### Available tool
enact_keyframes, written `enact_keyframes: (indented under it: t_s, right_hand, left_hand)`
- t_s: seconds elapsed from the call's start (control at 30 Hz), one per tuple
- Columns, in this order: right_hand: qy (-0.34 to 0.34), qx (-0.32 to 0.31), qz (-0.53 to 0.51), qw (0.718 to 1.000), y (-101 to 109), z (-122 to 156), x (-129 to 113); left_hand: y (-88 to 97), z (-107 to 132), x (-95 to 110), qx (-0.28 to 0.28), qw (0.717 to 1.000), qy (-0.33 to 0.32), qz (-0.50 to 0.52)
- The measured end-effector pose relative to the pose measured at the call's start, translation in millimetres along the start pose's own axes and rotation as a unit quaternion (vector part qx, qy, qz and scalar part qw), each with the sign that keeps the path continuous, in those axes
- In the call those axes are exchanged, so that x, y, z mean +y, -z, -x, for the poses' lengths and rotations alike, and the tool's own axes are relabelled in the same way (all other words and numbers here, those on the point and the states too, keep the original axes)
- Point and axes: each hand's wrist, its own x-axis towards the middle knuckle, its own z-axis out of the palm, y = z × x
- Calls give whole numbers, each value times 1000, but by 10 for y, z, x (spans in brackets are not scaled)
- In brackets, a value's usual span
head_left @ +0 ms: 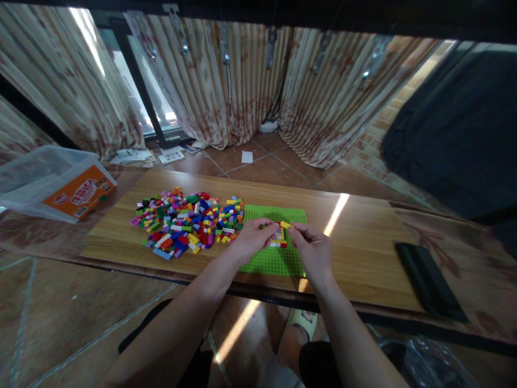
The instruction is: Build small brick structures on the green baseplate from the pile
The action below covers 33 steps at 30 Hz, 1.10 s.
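A green studded baseplate [258, 264] lies on the wooden board in front of me. On it stands a low structure of toy bricks [278, 243], with yellow, white and red pieces in view. My left hand [255, 237] is closed at the structure's left side, thumb and fingers together on its bricks. From the right, my right hand [314, 249] pinches a yellow toy brick [285, 224] at the structure's upper right corner. Whether that brick is seated or only touching, I cannot tell. My fingers hide part of the structure.
Left of the baseplate spreads a big pile of mixed toy bricks [189, 221]. A clear plastic tub [52, 178] with an orange label stands at the far left. A dark flat case [430, 280] lies at the right end of the wooden board [363, 242]. Curtains hang behind.
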Motion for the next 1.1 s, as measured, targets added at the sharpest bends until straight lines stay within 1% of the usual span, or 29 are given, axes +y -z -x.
enact_keyframes:
  t_s: [0.07, 0.13, 0.23, 0.33, 0.43, 0.57, 0.63, 0.7, 0.77, 0.9, 1.0, 1.07, 1.1]
  right_hand:
    - [15, -38, 13, 999, -28, 35, -11]
    - [33, -68, 28, 997, -40, 63, -15]
    - [56, -83, 39, 994, -15, 68, -4]
    - [66, -101, 44, 992, 35, 45, 8]
    - [78, -134, 52, 987, 76, 28, -3]
    - [106, -192, 94, 971, 121, 14, -32]
    - [109, -207, 108, 966, 153, -3, -26]
    - [101, -206, 108, 967, 200, -34, 7]
    - [90, -184, 108, 973, 261, -76, 63]
    - [56, -136, 133, 980, 368, -151, 196]
    - [32, -142, 169, 975, 372, -171, 261]
    - [28, -149, 180, 972, 337, -174, 275]
    - [28, -151, 182, 971, 314, -175, 275]
  left_hand:
    - [-25, 19, 0, -20, 1000, 0, 15]
    - [-39, 27, 13, -24, 999, 2, 30]
    - [-37, 23, 45, -23, 998, 15, 49]
    - [-27, 21, 72, -43, 997, 21, 53]
    - [-13, 29, 82, -69, 997, 28, 37]
    - [18, 42, 86, -96, 994, 43, -6]
    - [34, 42, 84, -113, 992, 46, -19]
    - [45, 36, 78, -120, 991, 47, -29]
    - [58, 21, 71, -98, 993, 45, -38]
    - [122, -35, 56, -9, 996, 24, -84]
    - [201, -84, 37, 59, 985, 1, -165]
    - [243, -107, 17, 84, 973, -10, -217]
    - [256, -114, 7, 88, 968, -11, -237]
